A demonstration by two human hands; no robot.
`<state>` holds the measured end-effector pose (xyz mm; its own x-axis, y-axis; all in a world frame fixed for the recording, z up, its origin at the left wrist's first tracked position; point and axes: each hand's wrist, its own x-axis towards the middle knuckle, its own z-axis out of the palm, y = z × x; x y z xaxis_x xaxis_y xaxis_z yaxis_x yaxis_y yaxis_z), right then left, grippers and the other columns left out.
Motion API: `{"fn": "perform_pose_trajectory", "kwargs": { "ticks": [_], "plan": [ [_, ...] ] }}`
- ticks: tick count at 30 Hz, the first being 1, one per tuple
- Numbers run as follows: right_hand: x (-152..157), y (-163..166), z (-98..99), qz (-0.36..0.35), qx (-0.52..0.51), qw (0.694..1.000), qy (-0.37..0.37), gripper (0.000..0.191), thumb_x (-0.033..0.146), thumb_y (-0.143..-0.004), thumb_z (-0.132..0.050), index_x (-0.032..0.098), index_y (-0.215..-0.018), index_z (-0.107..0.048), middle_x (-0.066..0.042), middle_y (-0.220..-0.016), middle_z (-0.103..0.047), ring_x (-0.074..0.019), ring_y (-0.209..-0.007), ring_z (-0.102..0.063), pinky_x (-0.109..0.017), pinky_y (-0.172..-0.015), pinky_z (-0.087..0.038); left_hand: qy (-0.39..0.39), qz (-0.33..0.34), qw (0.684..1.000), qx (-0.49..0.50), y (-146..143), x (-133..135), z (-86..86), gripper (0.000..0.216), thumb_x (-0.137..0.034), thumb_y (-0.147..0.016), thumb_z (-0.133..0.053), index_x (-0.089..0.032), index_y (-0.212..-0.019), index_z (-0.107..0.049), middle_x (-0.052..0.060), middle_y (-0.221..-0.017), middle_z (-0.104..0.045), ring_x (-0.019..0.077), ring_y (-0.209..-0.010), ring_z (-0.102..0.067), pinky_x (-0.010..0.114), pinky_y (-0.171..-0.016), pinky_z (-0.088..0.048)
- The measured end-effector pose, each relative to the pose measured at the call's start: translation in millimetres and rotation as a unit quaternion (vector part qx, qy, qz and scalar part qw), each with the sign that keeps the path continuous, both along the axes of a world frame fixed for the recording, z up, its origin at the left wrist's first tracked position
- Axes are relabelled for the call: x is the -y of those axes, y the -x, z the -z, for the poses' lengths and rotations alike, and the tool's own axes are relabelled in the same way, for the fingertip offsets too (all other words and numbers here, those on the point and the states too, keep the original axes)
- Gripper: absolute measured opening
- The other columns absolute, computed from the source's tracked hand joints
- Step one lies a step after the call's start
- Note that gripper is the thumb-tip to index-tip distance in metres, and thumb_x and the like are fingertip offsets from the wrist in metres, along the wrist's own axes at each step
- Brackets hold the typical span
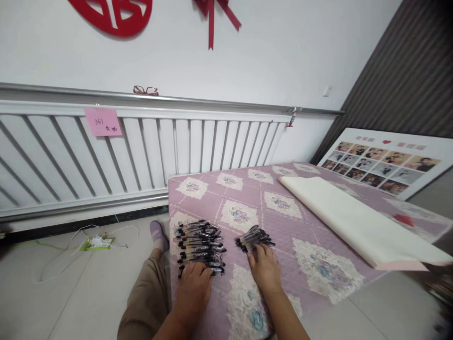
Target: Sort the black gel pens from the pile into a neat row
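Black-capped pens with clear barrels lie in two groups on the purple quilted cover (244, 189). The larger group of pens (200, 243) is stacked in rows near the cover's left edge. My left hand (195, 285) is curled over its nearest pen, fingertips partly hidden. To the right is a smaller fanned bunch of pens (253, 236). Around its near side my right hand (265, 269) closes, thumb on the left and fingers bent over the pens. How many pens each hand grips is hidden.
A rolled cream sheet (347, 217) lies on the right of the cover, before a photo board (382, 163). Behind stands a white radiator (191, 141) with glasses (146, 90) on the pipe above. A power strip (99, 242) with cables is on the floor, left.
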<state>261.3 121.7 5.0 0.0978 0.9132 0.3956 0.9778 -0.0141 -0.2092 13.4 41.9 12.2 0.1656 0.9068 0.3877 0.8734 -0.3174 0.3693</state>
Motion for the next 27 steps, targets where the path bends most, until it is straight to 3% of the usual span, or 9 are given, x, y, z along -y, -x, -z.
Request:
{"fn": "perform_pose_trajectory", "kwargs": {
  "ticks": [6,13,20,27],
  "plan": [
    [9.7,7.0,-10.8,0.009,0.037,0.999,-0.006,0.029,0.037,-0.083,-0.058,0.020,-0.106,-0.064,-0.013,-0.109,-0.061,-0.0312,-0.105,-0.051,-0.042,-0.082,-0.041,0.000,0.003,1.000,-0.003,-0.4,-0.5,-0.2,0.018,-0.015,-0.088,-0.054,-0.026,-0.096,-0.065,0.002,-0.091,-0.059,0.0206,-0.092,-0.053,0.036,-0.086,-0.040],
    [20.3,10.2,-13.6,-0.019,0.044,0.999,-0.012,0.025,0.038,-0.082,-0.060,0.020,-0.100,-0.063,-0.011,-0.104,-0.064,-0.0297,-0.103,-0.053,-0.043,-0.085,-0.038,0.007,0.016,1.000,0.001,0.7,0.0,-3.9,0.019,-0.013,-0.088,-0.051,-0.025,-0.096,-0.065,0.002,-0.091,-0.058,0.0209,-0.092,-0.052,0.036,-0.087,-0.040],
    [47.9,10.4,-4.3,-0.081,-0.001,0.997,-0.003,0.019,0.034,-0.081,-0.060,0.027,-0.098,-0.067,-0.006,-0.100,-0.067,-0.0277,-0.098,-0.058,-0.047,-0.089,-0.035,0.003,0.040,0.999,0.011,0.6,1.7,-7.5,0.022,-0.010,-0.086,-0.051,-0.024,-0.097,-0.064,0.003,-0.094,-0.060,0.0205,-0.093,-0.052,0.036,-0.088,-0.040],
    [82.9,30.0,-9.9,-0.171,-0.059,0.983,0.023,0.016,0.028,-0.082,-0.061,0.029,-0.097,-0.066,-0.004,-0.099,-0.068,-0.0248,-0.099,-0.059,-0.040,-0.084,-0.041,-0.026,0.105,0.994,-0.007,-0.5,7.2,-7.0,0.018,-0.021,-0.087,-0.055,-0.025,-0.104,-0.060,0.003,-0.097,-0.061,0.0208,-0.092,-0.053,0.036,-0.086,-0.041]
  ]
}}
